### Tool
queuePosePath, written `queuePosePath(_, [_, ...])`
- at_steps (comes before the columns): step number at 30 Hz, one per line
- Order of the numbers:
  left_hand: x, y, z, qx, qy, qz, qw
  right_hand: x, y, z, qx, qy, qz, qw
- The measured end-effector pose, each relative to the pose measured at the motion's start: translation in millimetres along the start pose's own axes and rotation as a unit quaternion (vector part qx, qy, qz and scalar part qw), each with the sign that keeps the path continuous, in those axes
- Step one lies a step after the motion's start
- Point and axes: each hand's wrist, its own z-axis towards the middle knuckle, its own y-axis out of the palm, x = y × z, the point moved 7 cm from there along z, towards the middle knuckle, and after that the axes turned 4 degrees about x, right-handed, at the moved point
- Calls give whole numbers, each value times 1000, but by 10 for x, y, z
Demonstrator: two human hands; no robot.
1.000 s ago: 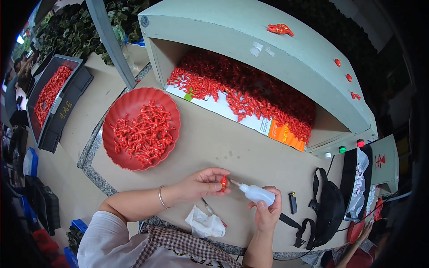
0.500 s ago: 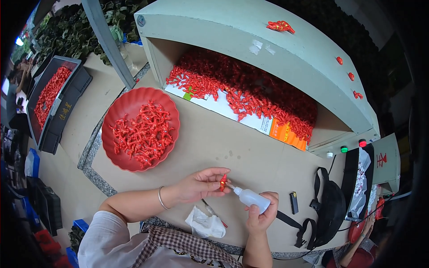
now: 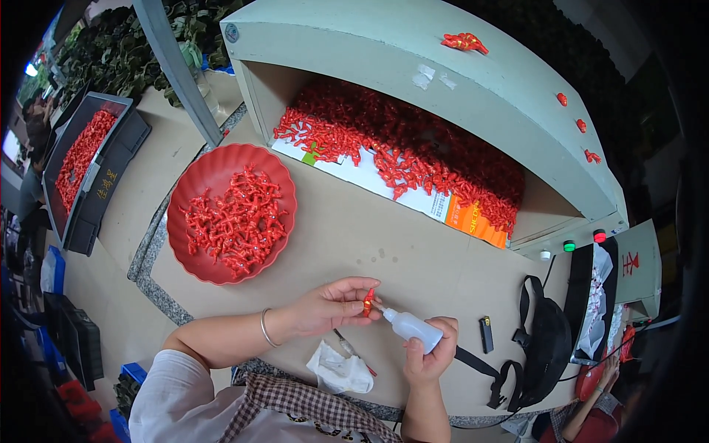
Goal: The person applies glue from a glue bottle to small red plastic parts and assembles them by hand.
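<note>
Between the fingertips of my left hand [image 3: 336, 303] stands a small red figure [image 3: 368, 302] with gold marks. My right hand [image 3: 436, 353] grips a translucent white squeeze bottle [image 3: 415, 330], tilted so its narrow nozzle meets or nearly meets the figure's side; whether they touch I cannot tell. Left of my hands, a red scalloped bowl [image 3: 182, 244] holds many similar red pieces [image 3: 240, 221]. Below my hands on the table lie a crumpled white cloth [image 3: 340, 371] and a thin pen-like tool [image 3: 345, 342], partly over the cloth.
A pale green open-fronted box [image 3: 332, 44] shelters many red pieces spread on printed cardboard [image 3: 369, 177]. A grey crate [image 3: 103, 181] with red pieces stands at far left. Right are a black lighter-like object [image 3: 486, 334] and a black waist bag [image 3: 546, 347]. Another person's arm [image 3: 591, 395] shows at lower right.
The squeeze bottle and my right hand have shifted slightly left and up. My left hand keeps the figure in nearly the same place.
</note>
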Motion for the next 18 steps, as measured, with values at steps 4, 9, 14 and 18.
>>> queuePosePath(4, [1, -10, -1, 2, -1, 2, 1000, -15, 3, 22, 4, 6, -7, 1000])
queuePosePath(9, [-2, -19, 6, 7, 2, 5, 1000, -24, -9, 19, 12, 14, -4, 1000])
queuePosePath(14, [6, -32, 2, 15, 13, 11, 1000, -55, -10, 41, 10, -6, -18, 1000])
queuePosePath(18, [19, -42, 0, 18, 25, 15, 999, -58, -20, 29, 12, 3, -14, 1000])
